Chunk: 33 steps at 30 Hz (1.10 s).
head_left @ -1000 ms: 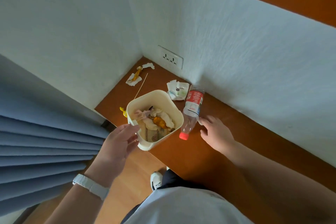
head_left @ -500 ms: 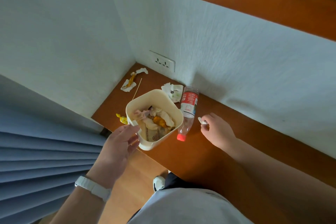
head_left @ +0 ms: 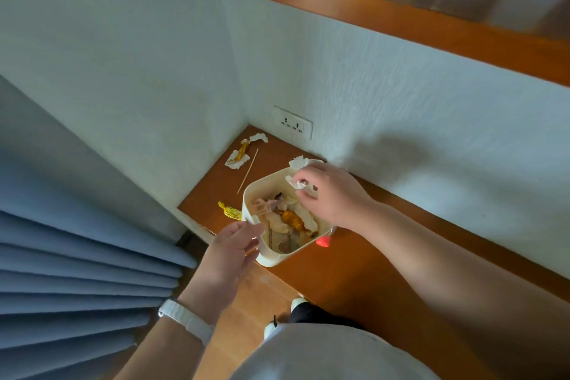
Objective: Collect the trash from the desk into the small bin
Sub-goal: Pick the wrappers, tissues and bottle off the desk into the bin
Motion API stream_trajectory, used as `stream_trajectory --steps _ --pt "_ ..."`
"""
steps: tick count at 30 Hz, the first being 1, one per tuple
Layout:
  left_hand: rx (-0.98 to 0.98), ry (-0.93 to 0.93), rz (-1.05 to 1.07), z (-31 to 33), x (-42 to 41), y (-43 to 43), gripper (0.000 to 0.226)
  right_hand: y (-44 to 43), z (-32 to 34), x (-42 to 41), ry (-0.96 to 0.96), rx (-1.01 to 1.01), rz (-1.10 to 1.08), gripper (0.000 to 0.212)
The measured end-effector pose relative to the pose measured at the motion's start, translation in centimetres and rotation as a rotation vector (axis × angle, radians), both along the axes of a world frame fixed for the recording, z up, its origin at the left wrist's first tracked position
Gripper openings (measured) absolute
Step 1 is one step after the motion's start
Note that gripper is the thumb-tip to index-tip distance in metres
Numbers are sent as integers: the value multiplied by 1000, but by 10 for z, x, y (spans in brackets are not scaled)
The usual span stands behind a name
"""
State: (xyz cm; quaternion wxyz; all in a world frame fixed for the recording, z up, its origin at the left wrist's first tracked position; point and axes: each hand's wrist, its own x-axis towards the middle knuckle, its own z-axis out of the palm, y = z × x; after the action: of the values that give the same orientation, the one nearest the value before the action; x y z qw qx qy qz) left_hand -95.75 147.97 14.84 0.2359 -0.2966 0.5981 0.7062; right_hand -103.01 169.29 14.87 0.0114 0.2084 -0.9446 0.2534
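The right hand (head_left: 331, 194) is pinching a small white paper scrap (head_left: 294, 182) over the small bin (head_left: 277, 257), already partly filled, while the left hand (head_left: 229, 251) is gripping its rim. A skewer (head_left: 247, 170), tissues (head_left: 237, 161) and a yellow candy wrapper (head_left: 230, 211) are still lying on the table (head_left: 354, 274).

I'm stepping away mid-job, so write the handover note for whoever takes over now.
Left hand: gripping the near rim of the small cream plastic bin at the desk edge.
Right hand: over the bin, pinching a small crumpled white paper scrap, not yet dropped.
Done: several wrappers lie in the bin.
Left: yellow candy wrapper, thin wooden stick, white tissue with orange wrapper, white scrap by the corner, crumpled tissue behind the bin, red-capped bottle.
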Motion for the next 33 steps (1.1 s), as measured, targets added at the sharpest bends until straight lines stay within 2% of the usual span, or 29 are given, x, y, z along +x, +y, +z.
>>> stream_trajectory --steps 6,10,13,16,20,24,29,33 --pt "13 6 4 7 5 -8 21 -17 4 -10 -9 105 71 24" --pt "5 1 -1 7 3 -13 20 -17 5 -8 -27 79 66 34" --pt "15 -9 24 4 0 -14 18 -7 0 -8 -5 -28 -11 31" --pt "10 -26 40 4 -4 -16 15 15 -14 -8 -33 -38 -119 27" --pt "-23 -29 39 2 -9 -21 19 48 -45 -11 -168 167 -148 45" --pt "-36 -30 45 -4 -17 -23 24 65 -69 -14 -185 464 42 60" --pt "-30 -30 64 -4 -25 -20 22 72 -91 -33 -182 573 150 68" --pt "-28 -22 95 -2 -32 -17 17 74 -104 -38 -146 645 263 67"
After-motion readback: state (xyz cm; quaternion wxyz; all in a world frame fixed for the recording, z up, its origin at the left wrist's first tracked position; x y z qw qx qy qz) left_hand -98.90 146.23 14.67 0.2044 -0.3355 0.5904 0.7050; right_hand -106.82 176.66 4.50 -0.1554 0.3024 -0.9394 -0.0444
